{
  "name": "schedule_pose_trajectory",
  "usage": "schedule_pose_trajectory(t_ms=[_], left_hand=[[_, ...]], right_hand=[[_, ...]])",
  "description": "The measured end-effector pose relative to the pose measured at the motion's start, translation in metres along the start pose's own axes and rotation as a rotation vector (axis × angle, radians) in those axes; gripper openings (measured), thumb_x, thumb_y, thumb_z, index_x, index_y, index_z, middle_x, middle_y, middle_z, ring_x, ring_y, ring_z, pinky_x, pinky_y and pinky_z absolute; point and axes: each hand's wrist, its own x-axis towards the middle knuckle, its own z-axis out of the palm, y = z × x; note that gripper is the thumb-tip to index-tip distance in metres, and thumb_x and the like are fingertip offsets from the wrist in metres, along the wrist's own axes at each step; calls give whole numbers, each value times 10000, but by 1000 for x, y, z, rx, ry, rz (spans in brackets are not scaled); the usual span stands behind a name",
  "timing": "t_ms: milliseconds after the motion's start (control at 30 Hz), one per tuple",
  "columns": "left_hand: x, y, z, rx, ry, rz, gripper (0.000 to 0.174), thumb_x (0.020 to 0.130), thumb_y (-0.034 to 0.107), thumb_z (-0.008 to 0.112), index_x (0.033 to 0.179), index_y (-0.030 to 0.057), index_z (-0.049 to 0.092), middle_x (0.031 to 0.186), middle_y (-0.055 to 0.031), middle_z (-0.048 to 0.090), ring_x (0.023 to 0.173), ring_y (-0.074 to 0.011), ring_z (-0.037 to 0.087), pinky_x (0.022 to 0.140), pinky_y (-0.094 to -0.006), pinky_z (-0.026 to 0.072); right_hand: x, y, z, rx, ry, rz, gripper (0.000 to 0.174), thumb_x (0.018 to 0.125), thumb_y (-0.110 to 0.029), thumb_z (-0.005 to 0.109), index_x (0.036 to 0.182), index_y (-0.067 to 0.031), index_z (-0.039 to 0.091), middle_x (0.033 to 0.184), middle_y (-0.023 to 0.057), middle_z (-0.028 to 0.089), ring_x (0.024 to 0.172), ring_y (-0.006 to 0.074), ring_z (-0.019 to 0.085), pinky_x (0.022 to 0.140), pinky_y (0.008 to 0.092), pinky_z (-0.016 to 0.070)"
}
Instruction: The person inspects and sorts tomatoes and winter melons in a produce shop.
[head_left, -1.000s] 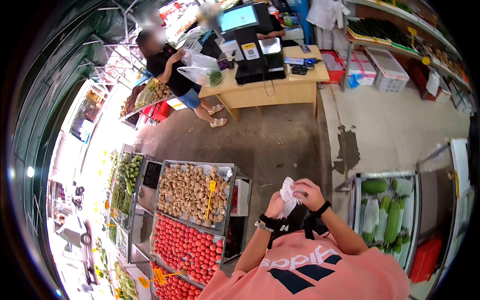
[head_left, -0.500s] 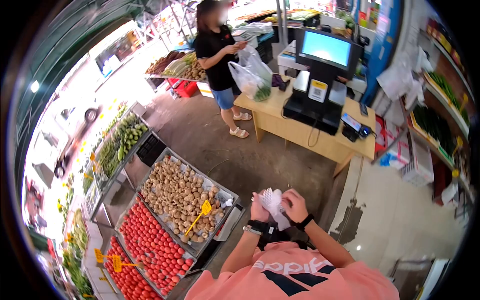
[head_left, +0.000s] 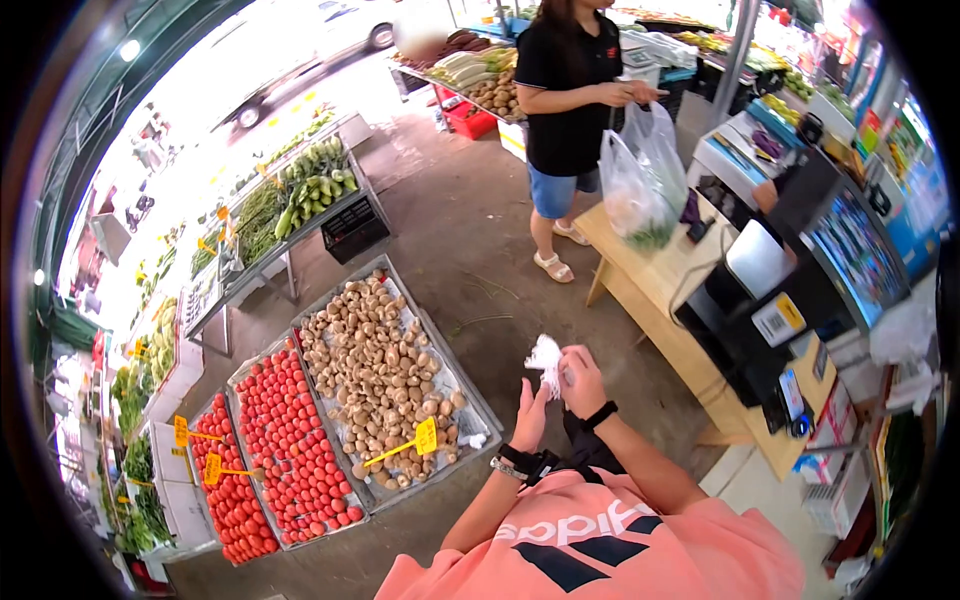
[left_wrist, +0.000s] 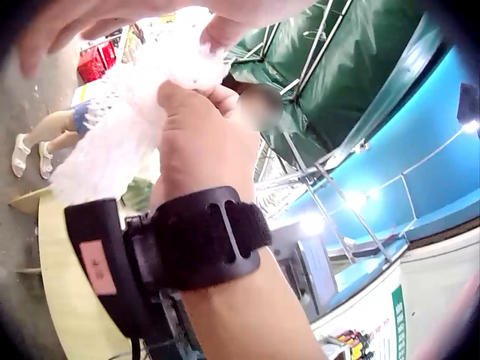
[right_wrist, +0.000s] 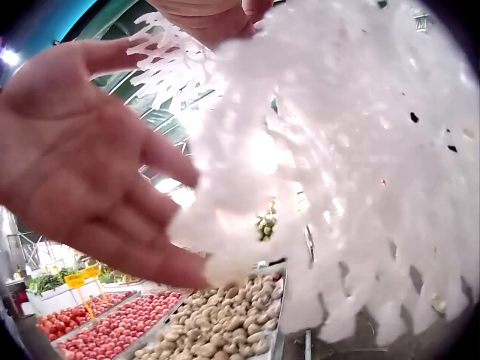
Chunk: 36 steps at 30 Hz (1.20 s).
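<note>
A white foam net sleeve [head_left: 545,362] is held up in front of my chest. My right hand [head_left: 582,385] pinches it; in the left wrist view, the right thumb and fingers [left_wrist: 199,101] are bunched at its middle. Beside it, lower and to the left, my left hand [head_left: 530,415] has its fingers extended. The right wrist view shows the left palm [right_wrist: 97,157] with spread fingers, their tips overlapping the net. In that view the net [right_wrist: 375,165] covers much of the right side, its slits visible along the lower edge.
Trays of mushrooms [head_left: 375,370] and tomatoes [head_left: 295,440] stand at the left with yellow price tags. A wooden counter [head_left: 670,290] with a checkout screen [head_left: 850,250] is at the right. Beyond it a person in black [head_left: 570,100] holds a plastic bag [head_left: 645,180].
The view has swung left toward the stalls. The net has bunched up in the right hand, and the left hand has come away from its hold with fingers straightened.
</note>
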Motion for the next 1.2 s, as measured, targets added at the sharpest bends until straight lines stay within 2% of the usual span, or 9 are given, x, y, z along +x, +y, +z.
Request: schedule_pose_trajectory(t_ms=[100,333,467,600,667,867,1000,1133,1200], left_hand=[[60,33,-13,20,-21,-131,544,1101,501,460,1399,72,612,1328,-106,682,1212,-215,646,1042,-391,510],[200,153,-30,-343,194,49,496,1099,501,465,1335,100,638,1256,-18,708,1140,-197,670,1007,-388,516],[226,241,-48,-555,120,221,625,1091,586,390,1459,92,499,1347,-81,640,1253,-257,617,1073,-415,481],[299,262,-144,-620,301,286,552,1079,533,474,1387,86,569,1238,-72,682,1143,-229,661,991,-403,526],[335,280,-193,-709,388,262,443,1074,456,504,1291,91,633,1174,-74,707,1068,-218,687,916,-395,559],[432,390,-312,-516,500,376,278,1051,230,587,1242,34,643,1081,-77,740,956,-188,730,749,-318,601],[491,490,-312,-289,640,363,302,994,202,688,1221,3,683,1055,-58,740,856,-169,721,656,-284,574],[568,563,-329,-109,691,194,311,956,172,739,1193,-25,700,1095,-91,740,921,-196,736,703,-322,615],[618,589,-334,-64,646,181,327,950,207,744,1206,8,694,1048,-73,742,784,-194,738,589,-294,601]], right_hand=[[83,44,29,116,53,10,234,719,101,694,872,-52,604,1041,172,605,941,396,642,807,421,537],[250,91,116,321,-57,-62,217,693,30,750,855,-65,641,1032,155,592,953,354,632,816,404,527],[312,102,171,464,-316,-71,242,758,-33,767,984,-82,697,1089,143,597,986,342,634,852,401,535],[369,119,243,539,-558,96,249,806,-65,754,1045,-81,686,1088,145,580,1029,342,623,897,409,526],[405,132,286,521,-562,-52,249,828,-113,769,1063,-83,695,1113,140,588,1023,310,637,864,385,537],[530,159,400,80,-617,-447,547,784,-189,786,1275,-117,557,1390,166,501,1254,368,541,1055,458,499],[594,179,467,54,-617,-261,569,767,-159,805,1263,-83,536,1347,176,541,1228,374,589,1022,442,539],[666,208,505,75,-513,-138,608,745,-150,829,1271,-69,534,1273,180,592,1212,387,603,1015,444,543],[702,233,522,18,-447,-136,622,733,-169,848,1265,-62,544,1245,177,606,1167,378,620,1008,447,537]])
